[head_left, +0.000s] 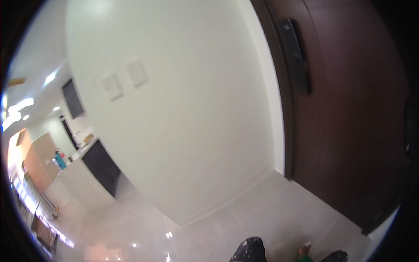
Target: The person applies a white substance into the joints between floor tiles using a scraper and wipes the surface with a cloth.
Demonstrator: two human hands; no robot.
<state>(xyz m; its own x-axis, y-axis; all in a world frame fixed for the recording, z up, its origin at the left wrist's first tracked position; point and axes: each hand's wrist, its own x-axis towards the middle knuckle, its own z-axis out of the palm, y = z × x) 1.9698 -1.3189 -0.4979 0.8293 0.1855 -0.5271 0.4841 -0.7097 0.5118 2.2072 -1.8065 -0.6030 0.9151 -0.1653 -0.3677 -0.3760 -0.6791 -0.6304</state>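
Observation:
Neither of my hands shows plainly. Along the lower edge two dark, white-spotted shapes, a left one (249, 249) and a right one (337, 256), stand apart; they look like my clothed legs or my shoes. Between them is a small tan and green shape (304, 250) with a white bit at its top. It is cut off by the picture's edge and blurred, and I cannot make out what it is. To the right a dark reddish-brown door (345, 118) stands closed in its dark frame. A long black lock handle (297, 56) is mounted on the door.
A pale wall (187, 113) with two white switch plates (125, 80) fills the middle. Glossy grey floor tiles (205, 240) run along its foot. At far left a white counter (83, 181) has a dark side panel (101, 163) and a blue bottle (60, 160) on top.

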